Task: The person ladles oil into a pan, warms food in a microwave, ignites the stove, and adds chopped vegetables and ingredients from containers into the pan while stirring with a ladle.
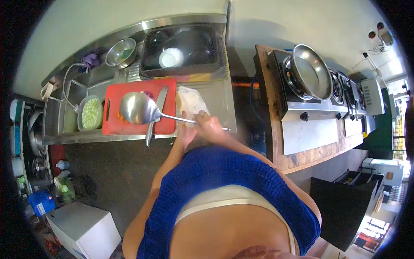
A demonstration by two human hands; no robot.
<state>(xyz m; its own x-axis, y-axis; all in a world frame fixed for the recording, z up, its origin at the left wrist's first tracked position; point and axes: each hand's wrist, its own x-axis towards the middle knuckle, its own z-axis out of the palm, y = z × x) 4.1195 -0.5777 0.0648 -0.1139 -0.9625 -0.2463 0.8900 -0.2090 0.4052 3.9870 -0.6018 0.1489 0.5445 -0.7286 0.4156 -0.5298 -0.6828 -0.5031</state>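
Note:
A large metal ladle (139,108) lies over a red cutting board (166,123), its handle reaching right to my hands. My right hand (209,126) is closed around that handle. Beside it, my left hand (186,133) is at the lower edge of a white, partly wrapped packet (191,101); its fingers are partly hidden, so its grip is unclear. On the board, a knife (161,99) lies beside the ladle's bowl, with its handle past the front edge. Small orange and purple pieces show around the bowl.
Left of the board, a container of chopped green vegetable (91,113) stands in the sink. Behind are a metal bowl (120,52) and a black tub (151,64) holding a white dish (171,58). On the right, a pan (311,72) sits on a gas stove (282,93).

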